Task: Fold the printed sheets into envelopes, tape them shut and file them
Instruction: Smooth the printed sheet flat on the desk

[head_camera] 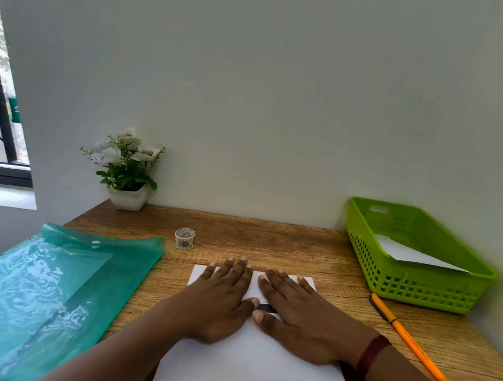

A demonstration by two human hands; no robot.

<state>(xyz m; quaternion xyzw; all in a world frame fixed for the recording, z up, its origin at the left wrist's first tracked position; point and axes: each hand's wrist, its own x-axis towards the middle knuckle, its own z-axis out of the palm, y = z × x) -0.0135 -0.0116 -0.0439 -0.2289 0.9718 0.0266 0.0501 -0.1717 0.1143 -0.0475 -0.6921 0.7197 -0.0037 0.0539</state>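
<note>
We find the printed sheet (249, 380) at the middle of the tabletop's (300, 245) near edge. Left hand (222, 296) and right hand (297, 313) lie released and flat on its far part, fingers straight, grasping nothing. In our judgement, uneven pressure could slide the sheet on the wood and set a skewed crease, leaving flaps that will not meet for taping. The tape roll (184, 238) stands just beyond the fingertips, and the green basket (423, 289) sits at the far right corner.

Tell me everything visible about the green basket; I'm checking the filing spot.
The green basket is bright green plastic, rectangular, with slotted walls and a handle cutout at its far end. It stands upright on the wooden desk, at the far right. A white paper lies slanted inside.
</note>
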